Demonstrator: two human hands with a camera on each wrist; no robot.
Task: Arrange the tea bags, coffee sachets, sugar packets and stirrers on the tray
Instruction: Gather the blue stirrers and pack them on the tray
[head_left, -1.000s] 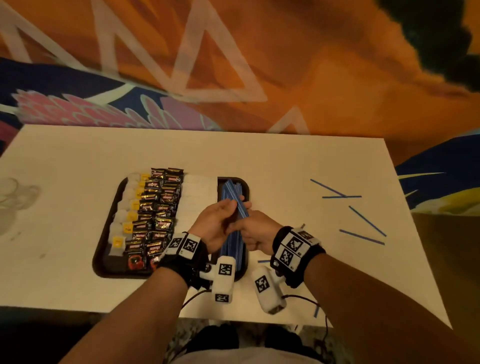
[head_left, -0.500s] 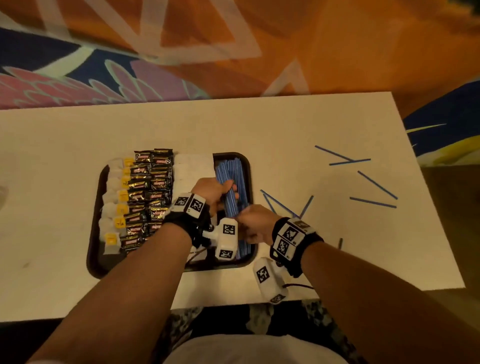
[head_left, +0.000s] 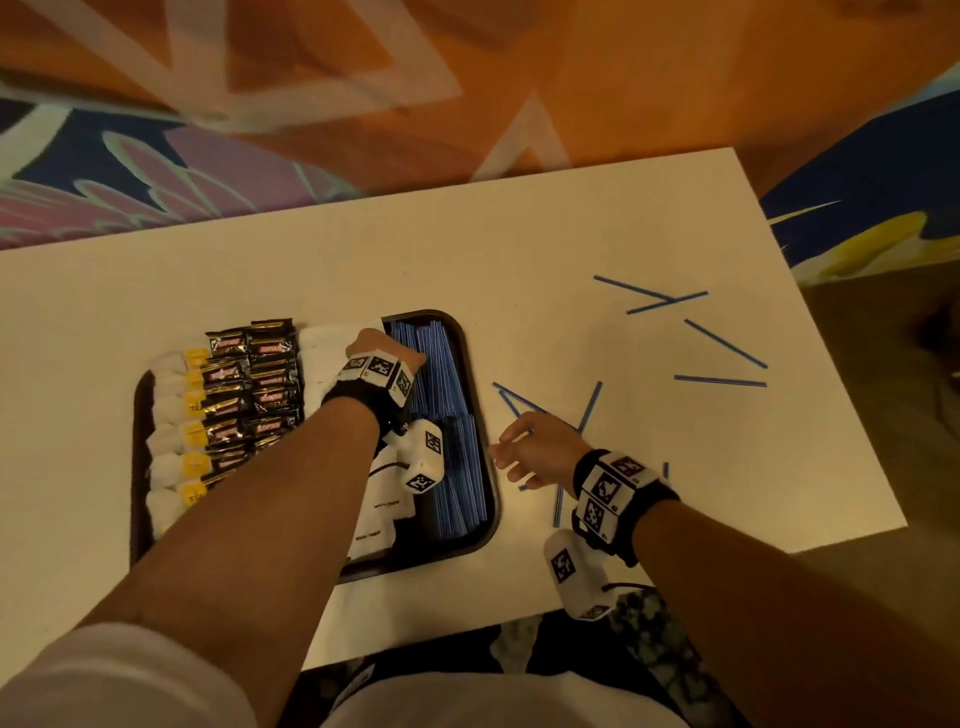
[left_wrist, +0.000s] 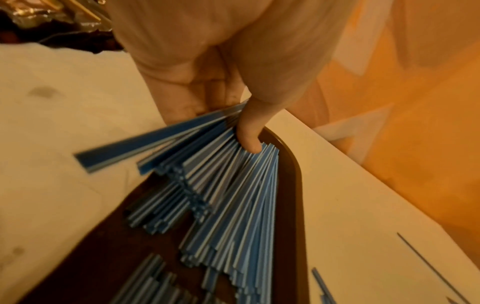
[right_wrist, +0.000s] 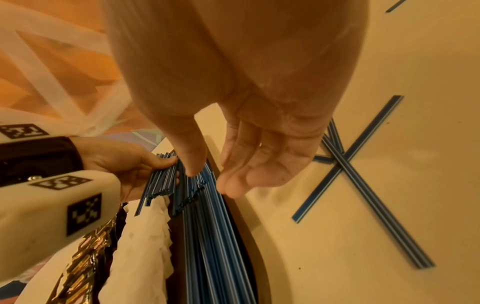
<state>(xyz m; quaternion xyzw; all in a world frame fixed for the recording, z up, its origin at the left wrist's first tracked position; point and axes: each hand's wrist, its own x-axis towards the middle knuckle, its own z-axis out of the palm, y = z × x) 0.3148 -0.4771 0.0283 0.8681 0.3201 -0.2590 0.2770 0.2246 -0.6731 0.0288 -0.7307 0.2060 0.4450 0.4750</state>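
Thin blue stirrers (head_left: 447, 374), white-striped, fanned.

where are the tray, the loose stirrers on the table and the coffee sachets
tray (head_left: 480, 431), head view, on its dark right rim
loose stirrers (head_left: 719, 381), head view, on one lying flat on the table
coffee sachets (head_left: 270, 343), head view, on a black packet in the far row

On the dark brown tray (head_left: 470, 364), the yellow paper tags of the white tea bags (head_left: 193, 403) show the letters "TEA". The black foil coffee sachets (head_left: 270, 402) carry red and gold print too blurred to read. The white sugar packets (head_left: 382, 506) bear small dark lettering, also illegible.
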